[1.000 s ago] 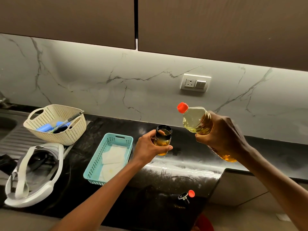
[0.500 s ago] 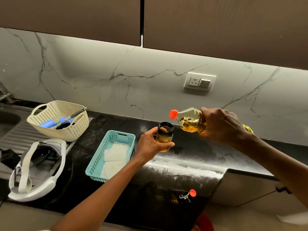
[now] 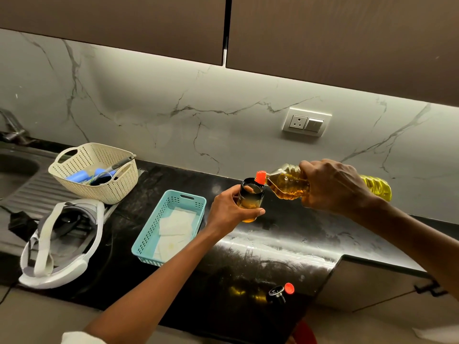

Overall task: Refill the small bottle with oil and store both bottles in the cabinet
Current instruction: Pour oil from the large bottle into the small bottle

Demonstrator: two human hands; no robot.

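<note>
Nearest us, at the front edge of the black counter (image 3: 285,247), about five o'clock from the hands, a black stopper (image 3: 275,292) and a loose orange cap (image 3: 289,288) lie side by side. Out at nine o'clock we note a white headset (image 3: 62,242), with a teal tray (image 3: 149,234) holding white paper closer in.

Above the counter, the left hand (image 3: 228,209) wraps thumb and fingers round the small bottle (image 3: 249,199), which is upright with its mouth open. At its three o'clock the right hand (image 3: 332,187) grips the large oil bottle (image 3: 288,184), tipped nearly level. Its orange spout (image 3: 260,176) sits at the small bottle's rim; we cannot tell whether it touches.

Farther back we see a cream basket (image 3: 96,172) at ten o'clock, a wall socket (image 3: 307,121) at one and closed cabinet doors (image 3: 323,33) at twelve.
</note>
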